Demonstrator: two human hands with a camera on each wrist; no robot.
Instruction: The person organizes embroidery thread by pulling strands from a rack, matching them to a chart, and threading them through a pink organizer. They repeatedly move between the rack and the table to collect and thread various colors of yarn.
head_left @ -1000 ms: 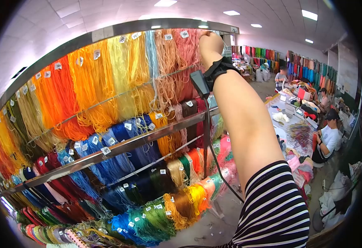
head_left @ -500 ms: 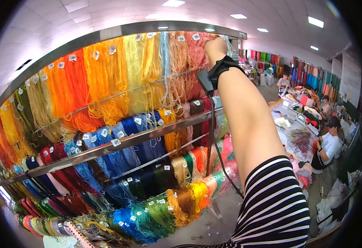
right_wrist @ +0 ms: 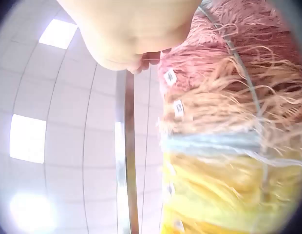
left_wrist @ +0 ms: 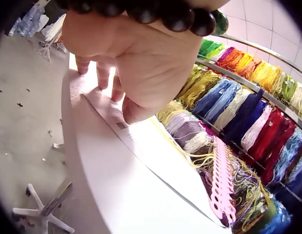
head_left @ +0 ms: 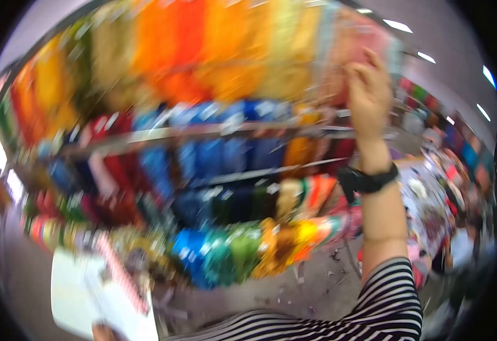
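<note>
My right hand [head_left: 369, 96] is raised beside the pink thread skeins [right_wrist: 209, 53] at the rack's upper right end. Its fingers are bent, and a fine pink thread [right_wrist: 155, 59] runs from the fingertips to the skeins. White number tags [right_wrist: 170, 77] mark the skeins. Low down, my left hand [left_wrist: 141, 63] rests its fingertips on a white sheet [left_wrist: 178, 168] lying on a white surface [left_wrist: 87, 170]. Only a bit of that hand shows at the bottom of the head view. A pink strip with holes [left_wrist: 222, 180] lies along the sheet's far end.
A metal rack rail [head_left: 163, 133] crosses in front, with orange skeins [head_left: 226, 40] above and blue skeins [head_left: 209, 148] below. To the right stands a cluttered table [head_left: 410, 176] with people near it. A white star-shaped base [left_wrist: 43, 212] stands on the floor.
The head view has swung left and down and is blurred now. My right hand has come down from the top rail. The white surface and part of my left hand have entered the head view.
</note>
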